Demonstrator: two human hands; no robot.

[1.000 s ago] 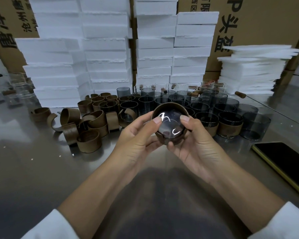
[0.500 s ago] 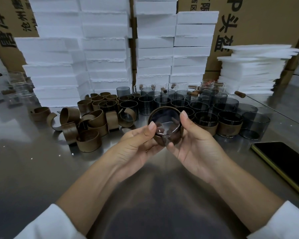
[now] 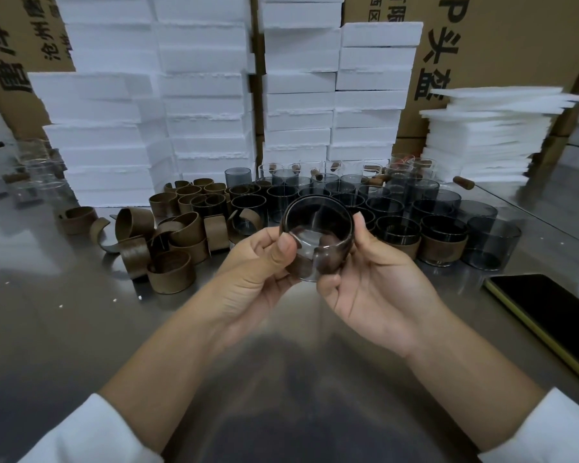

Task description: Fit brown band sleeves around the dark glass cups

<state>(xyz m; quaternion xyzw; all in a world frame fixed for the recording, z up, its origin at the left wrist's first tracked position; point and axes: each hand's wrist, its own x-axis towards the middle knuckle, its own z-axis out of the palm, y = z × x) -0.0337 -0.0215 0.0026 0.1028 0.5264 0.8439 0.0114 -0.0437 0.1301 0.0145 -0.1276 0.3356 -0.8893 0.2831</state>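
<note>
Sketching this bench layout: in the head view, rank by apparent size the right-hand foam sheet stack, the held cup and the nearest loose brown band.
Foam sheet stack
Held cup
Nearest loose brown band
The cup is nearer the camera, so cup over band is unsure.

Open tabletop [image 3: 81, 329] up front; sleeves [image 3: 168, 242], cups [image 3: 442, 208], foam stacks [image 3: 201, 95] behind, phone [image 3: 549, 312] right.
</note>
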